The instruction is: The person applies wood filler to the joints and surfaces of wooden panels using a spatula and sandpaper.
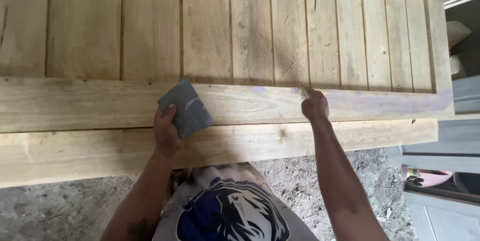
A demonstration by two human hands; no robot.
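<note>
On wooden door (240, 103): left hand (166, 130) holds sandpaper (186, 108); right hand (315, 105) possibly pinching scraper.

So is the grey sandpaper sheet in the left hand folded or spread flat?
Spread flat: the sandpaper sheet lies open on the wooden door, left hand gripping its lower corner.

Sandpaper sheet (186, 107) on door rail (100, 102), left of scraper (305, 91).

left hand (166, 130) gripping, right hand (315, 106) fisted
</note>
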